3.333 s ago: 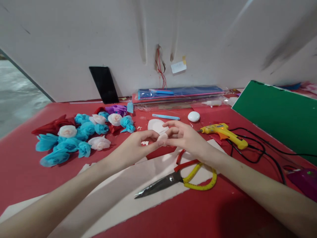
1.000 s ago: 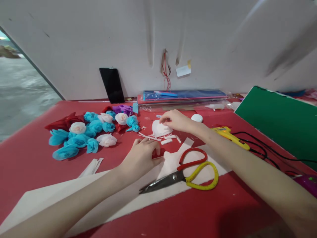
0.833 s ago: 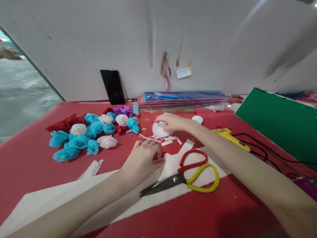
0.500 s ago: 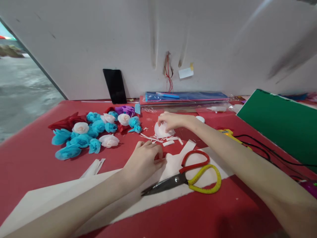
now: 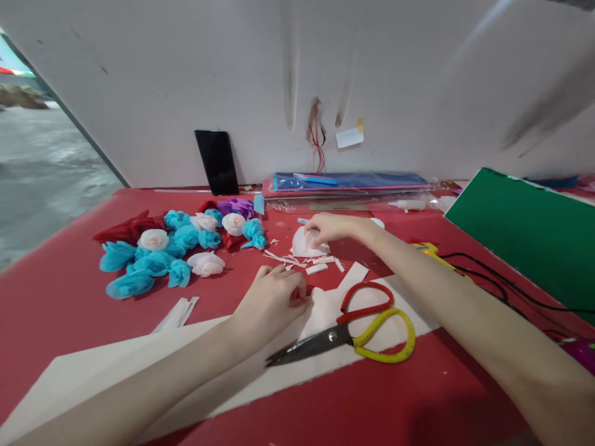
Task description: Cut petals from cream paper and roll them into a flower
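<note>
The right hand (image 5: 332, 227) is resting its bent fingers on the white paper pieces (image 5: 302, 245); whether they are pinching 1 is unclear. The left hand (image 5: 269, 300) is holding its fingers curled over the paper sheet (image 5: 242, 385), their grip hidden. Scissors (image 5: 332, 337) are lying just beside those fingers, and paper flowers (image 5: 186, 236) are sitting to their left.

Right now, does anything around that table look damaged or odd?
Yes: the wall behind the table has what looks like a ragged hole with red strands hanging from it, suggesting damage. Paper scraps lie scattered near the left hand.
</note>
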`<state>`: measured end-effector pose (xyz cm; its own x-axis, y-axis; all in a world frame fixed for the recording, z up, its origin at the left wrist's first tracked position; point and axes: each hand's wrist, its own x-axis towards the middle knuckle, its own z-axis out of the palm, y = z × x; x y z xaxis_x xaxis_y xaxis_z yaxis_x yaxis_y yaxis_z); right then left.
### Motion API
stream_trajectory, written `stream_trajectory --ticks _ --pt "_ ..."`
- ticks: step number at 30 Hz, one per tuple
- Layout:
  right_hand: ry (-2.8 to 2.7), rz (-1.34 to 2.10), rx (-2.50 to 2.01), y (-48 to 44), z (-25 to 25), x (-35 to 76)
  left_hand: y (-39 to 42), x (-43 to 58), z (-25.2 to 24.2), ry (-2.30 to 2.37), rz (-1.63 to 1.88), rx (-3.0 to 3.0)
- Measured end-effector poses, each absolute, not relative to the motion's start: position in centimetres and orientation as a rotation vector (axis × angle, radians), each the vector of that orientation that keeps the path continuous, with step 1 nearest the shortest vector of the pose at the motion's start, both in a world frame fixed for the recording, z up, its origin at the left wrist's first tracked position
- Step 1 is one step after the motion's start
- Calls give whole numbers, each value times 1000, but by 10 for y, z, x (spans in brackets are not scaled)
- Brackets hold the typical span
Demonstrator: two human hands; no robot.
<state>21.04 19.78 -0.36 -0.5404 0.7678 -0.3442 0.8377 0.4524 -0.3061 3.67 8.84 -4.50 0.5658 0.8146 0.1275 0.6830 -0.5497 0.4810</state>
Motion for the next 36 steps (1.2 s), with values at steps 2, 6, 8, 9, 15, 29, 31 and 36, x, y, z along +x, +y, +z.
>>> stream_trajectory --ticks 2,6,8,9,15,29,31,36 --pt "2552 -765 1452 197 0 213 91 35 -44 1212 518 2403" --pt "2641 -1051 1549 187 7 217 105 24 -29 1235 667 2303" --pt "2703 -1248 1617 176 6 215 112 18 -19 1261 755 2209" --pt "2728 -1350 1667 169 5 212 115 15 -16 1254 765 2166" --pt "2628 -1872 1882 124 -7 186 114 4 -14 1174 736 1990" --pt "2992 -1478 1676 119 -28 146 117 -47 -30 1171 701 2292" --pt "3030 -1367 1651 119 -30 143 117 -50 -33 1150 662 2327" --pt "3049 -1204 1544 119 -31 143 118 -51 -36 1102 590 2351"
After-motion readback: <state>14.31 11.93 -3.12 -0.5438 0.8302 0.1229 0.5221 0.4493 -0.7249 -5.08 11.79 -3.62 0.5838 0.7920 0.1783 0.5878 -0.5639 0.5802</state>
